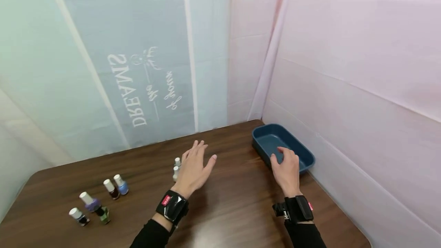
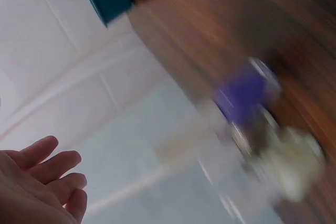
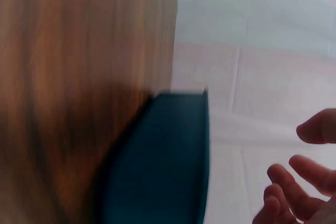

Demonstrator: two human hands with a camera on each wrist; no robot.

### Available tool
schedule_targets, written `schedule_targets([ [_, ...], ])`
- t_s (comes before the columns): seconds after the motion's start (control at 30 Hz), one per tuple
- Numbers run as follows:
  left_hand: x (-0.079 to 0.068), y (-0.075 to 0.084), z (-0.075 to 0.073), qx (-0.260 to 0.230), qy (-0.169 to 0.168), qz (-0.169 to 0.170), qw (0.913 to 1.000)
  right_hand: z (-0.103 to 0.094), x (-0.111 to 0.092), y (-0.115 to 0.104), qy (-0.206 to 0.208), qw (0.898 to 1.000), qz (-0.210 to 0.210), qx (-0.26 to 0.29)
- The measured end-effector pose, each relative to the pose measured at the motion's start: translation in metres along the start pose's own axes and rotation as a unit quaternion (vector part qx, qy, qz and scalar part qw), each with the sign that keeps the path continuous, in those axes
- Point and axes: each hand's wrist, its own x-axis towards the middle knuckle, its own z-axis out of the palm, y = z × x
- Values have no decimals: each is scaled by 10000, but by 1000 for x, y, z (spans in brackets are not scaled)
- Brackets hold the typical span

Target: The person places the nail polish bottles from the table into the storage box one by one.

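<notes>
My left hand is over the middle of the table with its fingers loosely extended and thumb apart, holding nothing. Partly hidden behind it stand small nail polish bottles with white caps; blurred bottles, one with purple polish, show in the left wrist view. My right hand overlaps the near side of a dark blue rectangular tray. Its thumb and fingers are loosely bent with a gap between them, and nothing is held. In the right wrist view, that hand appears beside the tray's wall.
More nail polish bottles stand on the left of the brown table: a blue one, a dark one, a purple one, a green one and a black one. Hanging cloth borders the table behind and right.
</notes>
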Motion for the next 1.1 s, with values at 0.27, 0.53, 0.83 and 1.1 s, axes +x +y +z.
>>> schedule_targets([
  [0.27,33,12,37,-1160,-522,-374,9912,-8,-21,14,764,9943,720,-170],
  [0.53,49,-3,64,-2516,-819,-1294,9556,4,-43,15,631,9903,1231,-162],
  [0.83,66,-18,90,-3050,-987,-1800,9300,13,-73,8,-673,9758,2068,213],
  [1.1,75,-20,102,-3170,-860,-1889,9255,25,-81,-5,-1201,9655,2292,280],
])
